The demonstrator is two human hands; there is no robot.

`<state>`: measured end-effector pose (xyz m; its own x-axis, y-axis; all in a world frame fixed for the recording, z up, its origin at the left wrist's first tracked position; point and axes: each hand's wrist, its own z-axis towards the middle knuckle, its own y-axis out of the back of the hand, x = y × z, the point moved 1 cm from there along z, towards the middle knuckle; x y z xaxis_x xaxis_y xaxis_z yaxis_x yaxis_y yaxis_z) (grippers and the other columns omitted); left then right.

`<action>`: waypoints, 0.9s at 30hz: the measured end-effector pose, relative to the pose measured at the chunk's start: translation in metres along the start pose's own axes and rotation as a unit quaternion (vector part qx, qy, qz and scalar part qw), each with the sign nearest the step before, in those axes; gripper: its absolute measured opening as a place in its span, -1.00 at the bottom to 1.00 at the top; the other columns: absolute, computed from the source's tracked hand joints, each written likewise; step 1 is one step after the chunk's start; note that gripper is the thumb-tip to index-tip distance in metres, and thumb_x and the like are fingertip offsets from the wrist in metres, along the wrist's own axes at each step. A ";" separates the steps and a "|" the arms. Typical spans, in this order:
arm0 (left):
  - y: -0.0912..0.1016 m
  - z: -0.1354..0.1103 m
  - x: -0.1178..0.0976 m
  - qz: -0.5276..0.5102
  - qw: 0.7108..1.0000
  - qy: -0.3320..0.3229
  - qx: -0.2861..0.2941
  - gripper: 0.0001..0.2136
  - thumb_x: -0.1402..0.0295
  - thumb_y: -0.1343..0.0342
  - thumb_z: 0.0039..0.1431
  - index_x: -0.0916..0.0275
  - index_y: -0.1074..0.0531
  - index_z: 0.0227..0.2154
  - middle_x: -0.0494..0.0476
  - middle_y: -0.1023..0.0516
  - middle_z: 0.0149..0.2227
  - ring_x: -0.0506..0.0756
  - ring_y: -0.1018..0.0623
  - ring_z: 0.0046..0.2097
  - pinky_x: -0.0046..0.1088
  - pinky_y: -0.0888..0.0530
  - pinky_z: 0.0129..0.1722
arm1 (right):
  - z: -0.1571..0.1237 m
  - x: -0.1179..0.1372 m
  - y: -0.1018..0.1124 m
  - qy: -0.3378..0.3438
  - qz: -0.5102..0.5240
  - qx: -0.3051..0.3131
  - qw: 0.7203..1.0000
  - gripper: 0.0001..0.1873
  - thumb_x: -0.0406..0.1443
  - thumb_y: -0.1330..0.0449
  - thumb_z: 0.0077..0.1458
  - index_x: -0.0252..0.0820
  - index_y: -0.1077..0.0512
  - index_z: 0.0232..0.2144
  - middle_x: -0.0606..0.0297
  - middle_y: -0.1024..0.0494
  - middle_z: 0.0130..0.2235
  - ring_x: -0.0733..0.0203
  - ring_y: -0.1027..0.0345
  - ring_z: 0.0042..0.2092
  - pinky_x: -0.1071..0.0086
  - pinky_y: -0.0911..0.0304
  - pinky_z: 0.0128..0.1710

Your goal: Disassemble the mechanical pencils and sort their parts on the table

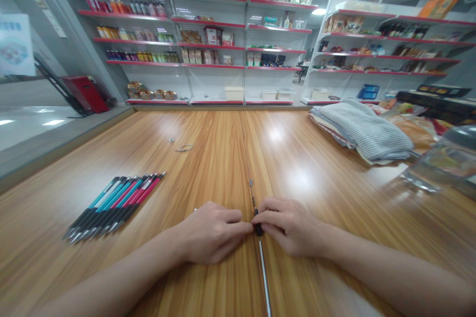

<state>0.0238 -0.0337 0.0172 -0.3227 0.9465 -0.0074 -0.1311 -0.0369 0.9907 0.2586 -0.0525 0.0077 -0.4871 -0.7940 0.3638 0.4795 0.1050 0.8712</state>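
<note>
Both my hands rest on a wooden table (208,148) near its front edge. My left hand (213,230) is closed, fingertips pinched toward a small dark pen part (258,230). My right hand (288,225) is closed too, its fingers pinching that same dark part from the other side. A thin pen piece (253,198) sticks out beyond the fingers, and a slim white refill (264,272) runs from the fingers toward me along the table seam. A row of several mechanical pens (115,205) with teal, pink and red barrels lies to the left of my left hand.
A small metal spring or ring (185,147) lies mid-table. Folded striped cloths (366,131) are stacked at the right, with a clear container (442,161) beside them. Store shelves (223,39) with goods line the back wall. A red cart (85,93) stands at the left.
</note>
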 end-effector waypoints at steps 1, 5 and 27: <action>0.000 0.000 0.000 0.000 1.000 0.000 0.001 -0.81 0.34 0.14 0.29 0.17 -0.36 -0.18 0.06 -0.44 -0.39 0.03 -0.44 -0.44 -0.42 -0.26 -0.51 | 0.000 0.000 0.000 -0.002 0.000 0.003 1.000 -0.73 -0.41 -0.03 0.19 -0.17 -0.41 -0.09 0.21 -0.40 -0.20 0.26 -0.30 -0.19 0.37 -0.27 -0.19; 0.001 0.000 -0.001 0.000 1.000 0.003 0.001 -0.80 0.35 0.15 0.29 0.17 -0.37 -0.16 0.06 -0.45 -0.38 0.03 -0.44 -0.43 -0.43 -0.26 -0.52 | -0.001 0.000 0.000 -0.009 -0.001 0.013 1.000 -0.73 -0.40 -0.02 0.20 -0.16 -0.41 -0.09 0.20 -0.40 -0.19 0.25 -0.30 -0.19 0.36 -0.27 -0.20; 0.006 -0.004 0.015 -0.384 0.902 0.143 -0.135 -0.69 0.53 0.06 0.07 0.27 -0.50 -0.17 0.01 -0.38 -0.52 -0.03 -0.36 -0.48 -0.50 -0.25 -0.44 | 0.012 -0.026 0.000 -0.244 0.230 -0.143 0.931 -0.75 -0.32 -0.06 0.15 -0.22 -0.37 -0.11 0.38 -0.32 -0.45 0.37 -0.15 -0.51 0.49 -0.08 -0.54</action>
<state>0.0145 -0.0214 0.0225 -0.2631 0.6062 -0.7505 -0.6306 0.4807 0.6093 0.2627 -0.0247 0.0026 -0.4230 -0.3307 0.8436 0.8595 0.1482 0.4891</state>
